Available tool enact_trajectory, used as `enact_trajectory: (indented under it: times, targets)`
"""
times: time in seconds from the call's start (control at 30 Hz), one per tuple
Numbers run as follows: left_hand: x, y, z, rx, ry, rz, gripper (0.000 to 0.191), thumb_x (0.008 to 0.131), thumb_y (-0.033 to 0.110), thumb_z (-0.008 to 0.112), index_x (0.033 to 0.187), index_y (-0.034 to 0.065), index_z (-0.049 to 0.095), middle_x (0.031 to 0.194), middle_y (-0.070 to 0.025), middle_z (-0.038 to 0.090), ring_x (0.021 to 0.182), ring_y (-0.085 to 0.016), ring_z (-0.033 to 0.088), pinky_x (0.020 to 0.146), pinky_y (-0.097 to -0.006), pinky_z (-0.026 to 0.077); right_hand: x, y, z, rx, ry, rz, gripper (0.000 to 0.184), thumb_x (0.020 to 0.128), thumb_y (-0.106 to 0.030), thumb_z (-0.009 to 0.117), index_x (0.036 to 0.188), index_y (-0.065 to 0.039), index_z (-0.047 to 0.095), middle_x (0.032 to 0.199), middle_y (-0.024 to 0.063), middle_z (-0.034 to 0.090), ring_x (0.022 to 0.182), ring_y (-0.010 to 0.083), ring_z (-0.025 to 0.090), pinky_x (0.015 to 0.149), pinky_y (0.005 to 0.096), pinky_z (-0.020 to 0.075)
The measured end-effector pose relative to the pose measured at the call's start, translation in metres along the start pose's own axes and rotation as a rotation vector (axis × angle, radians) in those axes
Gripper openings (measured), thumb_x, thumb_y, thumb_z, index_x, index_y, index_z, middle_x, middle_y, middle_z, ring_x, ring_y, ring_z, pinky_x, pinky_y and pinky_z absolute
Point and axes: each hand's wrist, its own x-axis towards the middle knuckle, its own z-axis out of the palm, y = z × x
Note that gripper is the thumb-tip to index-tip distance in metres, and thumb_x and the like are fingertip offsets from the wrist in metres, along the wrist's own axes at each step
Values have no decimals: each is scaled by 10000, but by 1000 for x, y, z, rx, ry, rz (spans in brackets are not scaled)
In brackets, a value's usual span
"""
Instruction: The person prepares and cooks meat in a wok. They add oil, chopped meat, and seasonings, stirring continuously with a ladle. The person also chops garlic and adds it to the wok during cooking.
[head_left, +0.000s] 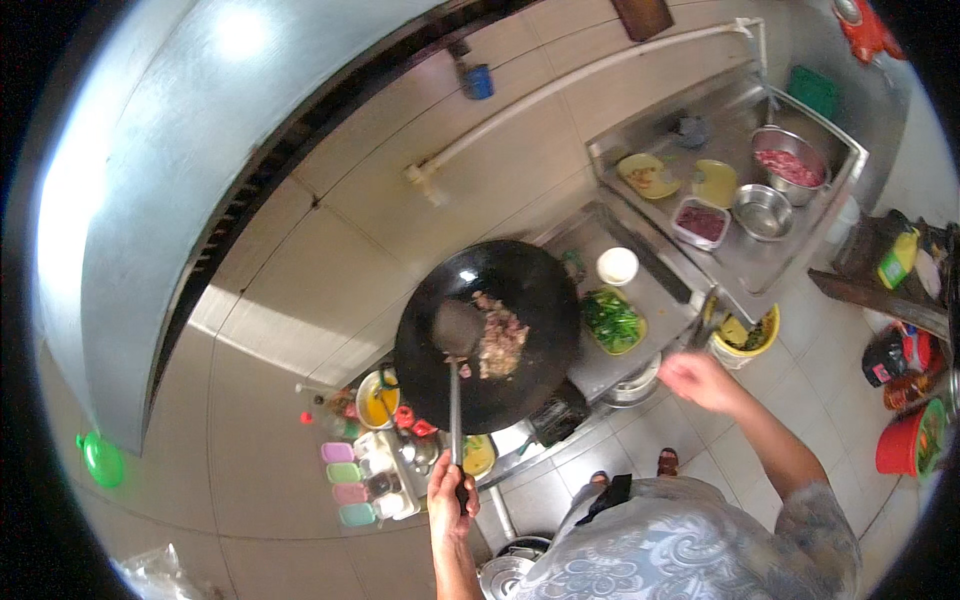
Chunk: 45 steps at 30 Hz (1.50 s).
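A wok spatula's dark handle is gripped in my left hand (450, 491). Its metal shaft reaches up into a black wok (540, 300), where the wide blade (457, 328) rests beside pieces of meat (502, 341). The meat looks partly pale and partly pinkish. My right hand (694, 382) is blurred, held away from the wok to its right, beyond the counter's front edge; its finger position is unclear. Between that hand and the wok, a yellow-green dish of chopped green vegetables (615, 321) sits on the steel counter, with a white bowl (618, 266) behind it.
Left of the wok are a bowl of yellow liquid (377, 399) and a seasoning box (386, 480) with coloured lids. A steel sink unit (739, 270) at upper right holds dishes and a metal bowl of raw meat (789, 166). A yellow-rimmed bucket (742, 337) stands below.
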Motion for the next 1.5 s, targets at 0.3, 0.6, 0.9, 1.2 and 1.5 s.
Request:
enact_trajectory:
  times: [0.3, 0.6, 0.9, 1.2, 1.5]
  targets:
    - [-45, 4, 32, -214, -110, 16, 150, 814, 189, 562, 892, 73, 507, 615, 17, 456, 393, -53, 336, 327, -170, 253, 101, 94, -55, 760, 534, 358, 183, 813, -86, 560, 972, 2, 536, 781, 125, 596, 611, 202, 603, 547, 321, 541]
    - [-29, 1, 31, -127, 112, -82, 125, 802, 207, 578, 801, 106, 505, 561, -5, 475, 384, -110, 394, 320, -226, 300, 140, 248, -238, 910, 1304, 354, 440, 785, -62, 552, 1165, -2, 338, 1020, 184, 486, 752, 330, 583, 613, 450, 554]
    - [-26, -26, 96, 162, 331, -12, 388, 803, 37, 503, 1188, 73, 468, 597, -7, 484, 394, -75, 401, 330, -209, 306, 152, 322, -331, 901, 1178, 417, 716, 739, 38, 503, 1341, -139, 157, 963, 135, 474, 631, 231, 513, 682, 473, 534]
    - [28, -61, 58, 539, 331, 159, 443, 764, 41, 544, 1202, 17, 484, 623, 1, 507, 536, -69, 443, 490, -229, 380, 87, 234, -294, 614, 956, 341, 644, 743, -18, 501, 1326, -71, 233, 696, 33, 442, 471, 127, 448, 493, 354, 543]
    - [-5, -9, 19, -427, -119, -104, 387, 836, 99, 484, 1221, 93, 452, 591, -94, 514, 322, -142, 393, 281, -240, 284, 103, 60, -159, 432, 580, 302, 747, 676, -34, 560, 1349, -48, 238, 867, 68, 517, 577, 126, 488, 457, 302, 508]
